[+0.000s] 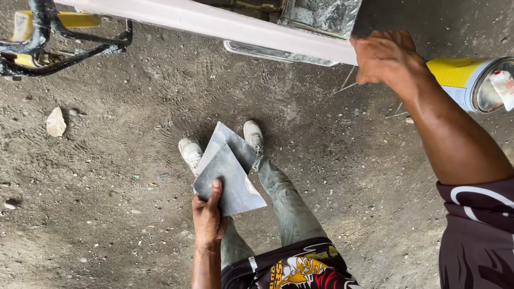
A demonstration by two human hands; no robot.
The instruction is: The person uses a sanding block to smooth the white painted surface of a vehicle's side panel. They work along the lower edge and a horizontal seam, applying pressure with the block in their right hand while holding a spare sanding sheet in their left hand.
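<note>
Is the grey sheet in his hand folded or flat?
Folded. The grey sheet, pinched in the left hand, shows two layers fanned apart at a crease.

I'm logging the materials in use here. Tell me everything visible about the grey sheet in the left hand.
The grey sheet looks like sandpaper or thin abrasive paper, matte dark grey, folded so two angled layers overlap. A pale worn patch shows near its right edge. The left hand pinches its lower corner, thumb on top, holding it above the white shoes and dirt ground.

Single head view; looks steeply down at dirt ground point(107, 214); hands near.
</note>
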